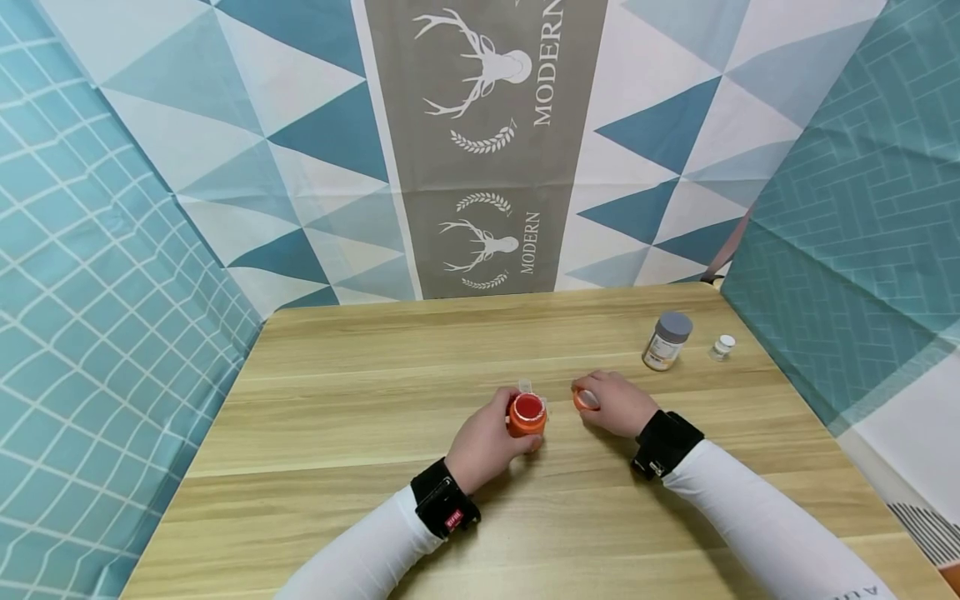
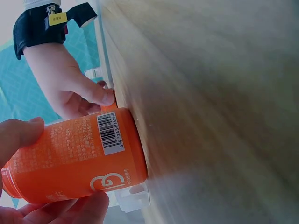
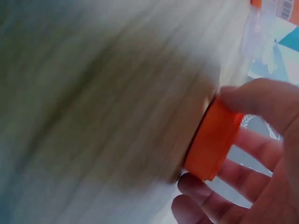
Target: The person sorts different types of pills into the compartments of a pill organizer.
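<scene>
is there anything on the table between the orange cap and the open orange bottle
Nothing visible: the orange cap in the right hand and the orange bottle gripped by the left hand have only bare wooden table between them.

The orange bottle [image 1: 527,414] is standing upright on the wood near the middle, its mouth uncovered and showing red inside; a barcode label and white print are running down its side [image 2: 79,154]. Its orange cap [image 1: 586,400] is sitting off, just beside it to the right, resting against the tabletop [image 3: 212,140].
</scene>
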Demonstrator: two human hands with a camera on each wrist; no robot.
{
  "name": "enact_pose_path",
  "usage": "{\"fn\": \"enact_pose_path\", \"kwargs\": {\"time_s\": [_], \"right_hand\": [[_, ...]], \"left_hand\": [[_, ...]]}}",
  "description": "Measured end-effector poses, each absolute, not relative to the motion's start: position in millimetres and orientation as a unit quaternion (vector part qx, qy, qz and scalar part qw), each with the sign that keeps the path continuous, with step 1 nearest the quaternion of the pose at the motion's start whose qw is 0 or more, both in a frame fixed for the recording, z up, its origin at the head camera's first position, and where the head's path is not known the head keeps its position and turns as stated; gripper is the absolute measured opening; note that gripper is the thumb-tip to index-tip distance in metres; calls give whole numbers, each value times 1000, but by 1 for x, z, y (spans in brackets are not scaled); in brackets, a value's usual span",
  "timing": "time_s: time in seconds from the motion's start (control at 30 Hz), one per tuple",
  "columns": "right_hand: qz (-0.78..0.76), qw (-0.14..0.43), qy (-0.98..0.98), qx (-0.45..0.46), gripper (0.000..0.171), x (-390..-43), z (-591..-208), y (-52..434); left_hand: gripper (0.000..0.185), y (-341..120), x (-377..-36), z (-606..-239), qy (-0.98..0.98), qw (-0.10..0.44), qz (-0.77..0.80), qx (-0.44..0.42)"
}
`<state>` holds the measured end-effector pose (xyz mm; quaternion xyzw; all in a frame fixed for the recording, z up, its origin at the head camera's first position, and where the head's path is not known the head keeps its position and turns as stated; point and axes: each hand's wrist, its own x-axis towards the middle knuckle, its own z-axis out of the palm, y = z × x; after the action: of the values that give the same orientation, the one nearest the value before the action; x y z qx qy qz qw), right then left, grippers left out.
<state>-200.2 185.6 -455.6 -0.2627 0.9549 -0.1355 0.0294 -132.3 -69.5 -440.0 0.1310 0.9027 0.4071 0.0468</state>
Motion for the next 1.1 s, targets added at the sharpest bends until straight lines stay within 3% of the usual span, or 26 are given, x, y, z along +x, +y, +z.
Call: {"fn": "enact_pose_path", "kwargs": {"time_s": [0.3,0.57,0.77,1.1], "right_hand": [[-288,10,923,-256,50,-181,-425,162],[-487,2,833,-261,35,-153,-402,135],[-483,5,832,-272,24,-146,-410,125],[-415,1,856,-308,23,-147,-417,122]], "left_hand": [[70,-72,-133,-439,900,47,411,139],[64,-74,-132,-441,891,46,427,151],[63,-74,-131,-444,897,34,412,154],[64,-76,-133,-444,901,27,402,161]]}}
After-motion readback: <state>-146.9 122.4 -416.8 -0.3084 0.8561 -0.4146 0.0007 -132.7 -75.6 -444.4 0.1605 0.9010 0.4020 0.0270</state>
